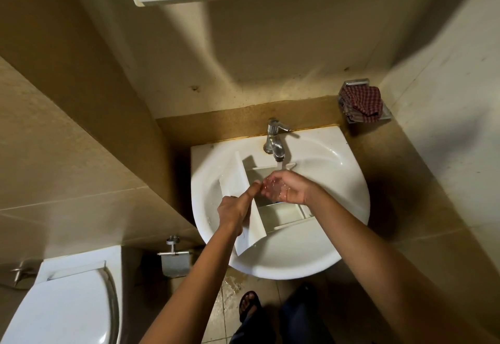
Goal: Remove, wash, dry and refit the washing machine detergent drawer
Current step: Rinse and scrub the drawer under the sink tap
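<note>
The white, compartmented detergent drawer [273,208] is gripped in the sink [338,224] by the left hand [233,212]; the right hand [284,188] is cupped open.

Your left hand [234,209] grips the front panel of the white detergent drawer [281,215], which lies in the white sink [338,170]. Your right hand [286,186] is cupped, palm up, under water running from the chrome tap [274,140]. A red checked cloth [362,103] sits on a wall rack beside the sink.

Checked cloth [362,103] on wall rack — toilet [62,303] left.
</note>
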`<state>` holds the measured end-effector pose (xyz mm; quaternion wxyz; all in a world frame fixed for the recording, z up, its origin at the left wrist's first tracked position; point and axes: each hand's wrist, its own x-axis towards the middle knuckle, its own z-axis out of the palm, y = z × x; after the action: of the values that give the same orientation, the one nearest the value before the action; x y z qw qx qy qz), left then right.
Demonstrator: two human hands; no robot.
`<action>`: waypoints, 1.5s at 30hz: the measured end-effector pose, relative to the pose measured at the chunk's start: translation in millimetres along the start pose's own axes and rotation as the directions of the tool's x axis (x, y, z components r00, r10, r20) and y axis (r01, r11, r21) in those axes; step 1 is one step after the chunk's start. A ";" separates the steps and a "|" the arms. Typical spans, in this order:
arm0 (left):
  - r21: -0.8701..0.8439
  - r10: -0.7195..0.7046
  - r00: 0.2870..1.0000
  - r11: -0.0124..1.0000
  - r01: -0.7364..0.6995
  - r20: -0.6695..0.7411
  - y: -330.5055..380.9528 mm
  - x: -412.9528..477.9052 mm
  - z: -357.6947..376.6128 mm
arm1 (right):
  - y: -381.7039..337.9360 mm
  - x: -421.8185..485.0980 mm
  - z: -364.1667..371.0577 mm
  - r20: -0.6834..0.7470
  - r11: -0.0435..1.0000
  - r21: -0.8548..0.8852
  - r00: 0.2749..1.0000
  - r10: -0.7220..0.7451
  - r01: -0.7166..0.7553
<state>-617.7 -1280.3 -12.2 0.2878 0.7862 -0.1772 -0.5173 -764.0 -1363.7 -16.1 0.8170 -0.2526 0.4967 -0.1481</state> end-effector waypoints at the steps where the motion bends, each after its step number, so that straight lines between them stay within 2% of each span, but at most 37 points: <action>1: -0.001 -0.003 1.000 1.000 0.003 0.002 0.0 0.6 0.6 | 5.9 -7.2 3.3 0.014 0.979 -0.205 1.000 -0.012 0.015; 2: -0.002 -0.005 1.000 1.000 0.005 0.006 0.0 1.1 1.0 | 14.3 -14.1 5.3 0.016 0.893 -0.447 0.999 -0.043 0.046; 3: -0.003 -0.006 1.000 1.000 0.007 0.008 0.1 1.6 1.4 | 25.0 -21.0 5.5 0.030 0.724 -0.684 0.996 -0.089 0.085; 4: -0.005 -0.009 1.000 1.000 0.009 0.009 0.4 1.8 1.6 | 37.6 -26.5 4.5 0.074 0.498 -0.858 0.990 -0.124 0.126; 5: -0.010 -0.013 1.000 1.000 0.013 0.008 0.6 2.0 1.9 | 52.1 -31.3 2.6 0.133 0.276 -0.947 0.982 -0.135 0.166; 6: -0.017 -0.017 1.000 1.000 0.017 0.007 0.6 2.2 2.8 | 65.9 -37.2 -0.2 0.186 0.122 -0.972 0.974 -0.131 0.202; 7: -0.023 -0.018 1.000 1.000 0.018 0.006 0.8 2.2 3.9 | 76.8 -44.7 -3.8 0.223 0.040 -0.972 0.966 -0.133 0.230; 9: -0.033 -0.022 1.000 0.999 0.023 0.020 0.4 1.5 6.3 | 84.8 -55.1 -15.7 0.244 -0.014 -0.969 0.952 -0.185 0.246; 10: -0.038 -0.028 0.999 0.999 0.029 0.030 0.0 0.7 7.4 | 83.1 -57.0 -24.2 0.196 -0.013 -0.980 0.957 -0.216 0.198; 13: -0.039 -0.038 0.999 0.998 0.039 0.030 0.1 -2.2 7.2 | 69.5 -56.5 -46.5 -0.094 0.025 -0.996 0.959 -0.266 -0.091; 15: -0.023 -0.033 0.999 0.999 0.033 0.015 -1.0 -2.4 7.8 | 68.9 -49.7 -45.3 -0.161 0.047 -0.987 0.954 -0.251 -0.154; 17: -0.022 -0.016 1.000 1.000 0.016 -0.003 -2.2 -3.4 9.2 | 75.7 -41.6 -27.6 -0.106 0.162 -0.984 0.969 -0.225 -0.071; 19: -0.037 -0.006 1.000 0.999 0.006 -0.013 -1.3 -5.8 9.3 | 83.8 -37.6 -4.2 0.028 0.351 -0.930 0.975 -0.220 0.106; 20: -0.039 -0.008 1.000 0.999 0.008 -0.014 0.1 -6.6 8.1 | 85.8 -37.2 3.2 0.089 0.387 -0.905 0.968 -0.236 0.178; 22: -0.026 -0.030 1.000 0.999 0.030 -0.005 3.0 -6.6 3.9 | 80.4 -39.2 3.1 0.138 0.347 -0.906 0.945 -0.297 0.241; 24: 0.000 -0.035 0.999 0.999 0.035 0.015 3.4 -7.4 -1.7 | 72.2 -41.6 -10.7 0.086 0.359 -0.903 0.918 -0.387 0.236; 25: 0.015 -0.025 0.999 1.000 0.025 0.020 3.1 -8.2 -5.2 | 67.4 -42.8 -17.8 0.031 0.409 -0.884 0.903 -0.429 0.224; 27: 0.061 -0.006 1.000 0.998 0.005 0.019 1.3 -9.4 -12.2 | 55.9 -40.6 -28.4 -0.123 0.626 -0.739 0.864 -0.489 0.248; 29: 0.148 0.015 1.000 0.989 -0.015 0.005 1.1 -11.8 -17.9 | 39.7 -31.4 -33.4 -0.314 0.846 -0.439 0.831 -0.459 0.302; 31: 0.235 0.041 0.999 0.971 -0.034 -0.025 2.4 -16.8 -20.7 | 20.7 -17.2 -35.6 -0.412 0.938 -0.114 0.843 -0.345 0.328; 34: 0.315 0.099 0.992 0.946 -0.069 -0.079 6.0 -26.6 -19.6 | -1.7 2.3 -31.0 -0.392 0.921 0.241 0.899 -0.196 0.306; 37: 0.456 0.199 0.976 0.880 -0.136 -0.093 11.0 -36.4 -16.5 | -14.0 13.8 -16.4 -0.355 0.856 0.449 0.930 -0.092 0.256; 40: 0.563 0.275 0.958 0.807 -0.181 -0.086 17.4 -43.1 -15.5 | -19.2 25.7 -8.5 -0.346 0.857 0.467 0.937 -0.049 0.217; 45: 0.626 0.343 0.936 0.747 -0.222 -0.077 22.4 -49.8 -16.4 | -16.4 37.7 -2.7 -0.400 0.922 0.344 0.916 -0.026 0.177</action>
<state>-622.4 -1264.5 42.4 0.1102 0.8453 -0.4235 -0.3065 -748.8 -1396.6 -35.7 0.7266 -0.0844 0.5969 -0.3296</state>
